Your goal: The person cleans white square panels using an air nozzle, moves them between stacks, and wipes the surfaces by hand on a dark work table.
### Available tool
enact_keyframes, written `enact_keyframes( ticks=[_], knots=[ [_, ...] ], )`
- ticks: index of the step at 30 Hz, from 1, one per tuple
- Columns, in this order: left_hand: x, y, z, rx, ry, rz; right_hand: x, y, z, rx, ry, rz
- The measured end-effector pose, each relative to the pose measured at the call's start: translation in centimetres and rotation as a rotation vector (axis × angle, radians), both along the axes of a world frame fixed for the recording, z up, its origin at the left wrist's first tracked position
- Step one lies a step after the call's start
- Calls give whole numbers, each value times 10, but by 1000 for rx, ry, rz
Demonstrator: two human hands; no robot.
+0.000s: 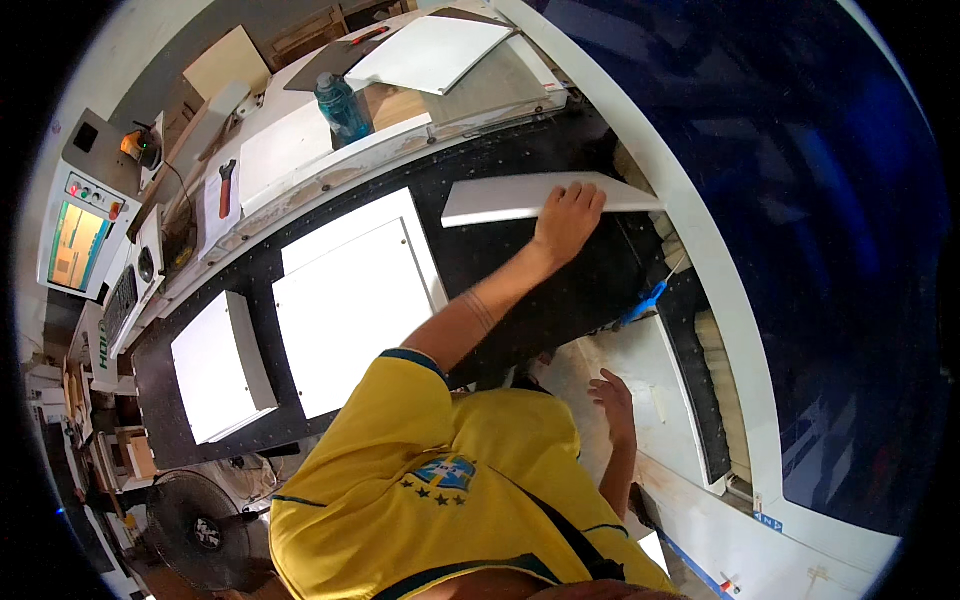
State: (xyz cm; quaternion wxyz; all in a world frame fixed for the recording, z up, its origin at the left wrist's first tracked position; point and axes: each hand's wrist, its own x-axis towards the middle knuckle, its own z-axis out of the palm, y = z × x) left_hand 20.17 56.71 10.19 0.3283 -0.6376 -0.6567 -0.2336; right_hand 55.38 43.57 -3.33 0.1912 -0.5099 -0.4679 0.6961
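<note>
My left hand (pixel 570 220) reaches forward over the black work surface, its fingers curled over a long, narrow white panel (pixel 497 203). One end of this panel meets the pale frame of the blue machine. Lower down, my right hand (pixel 614 402) hangs beside my body with nothing in it, its fingers apart. Left of my left forearm, large white panels (pixel 350 305) lie overlapped, with small dark holes near their edges. Further left is a stack of smaller white panels (pixel 220 372).
A blue air gun (pixel 647 302) hangs by the machine frame (pixel 742 250). On the bench beyond stand a blue bottle (pixel 342 110) and a red-handled tool (pixel 226 188); a white sheet (pixel 435 52) lies there too. To the left are a control screen (pixel 78 245), keyboard (pixel 122 298) and black fan (pixel 205 530).
</note>
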Motion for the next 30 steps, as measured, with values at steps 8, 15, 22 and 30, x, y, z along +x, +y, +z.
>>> enact_keyframes(
  ticks=[8, 15, 22, 30],
  knots=[
    [-12, -66, -104, -441, -445, 197, -7, 2, -21, 66, 36, 33],
    [-73, -101, -168, -587, -737, 562, -72, 28, 13, 424, -56, 116],
    [-55, -102, -178, -305, -696, 366, -186, 116, -29, 1078, -404, 279],
    [-62, -93, -186, -81, -754, 185, -257, 157, -59, 1308, -654, 319]
  ],
)
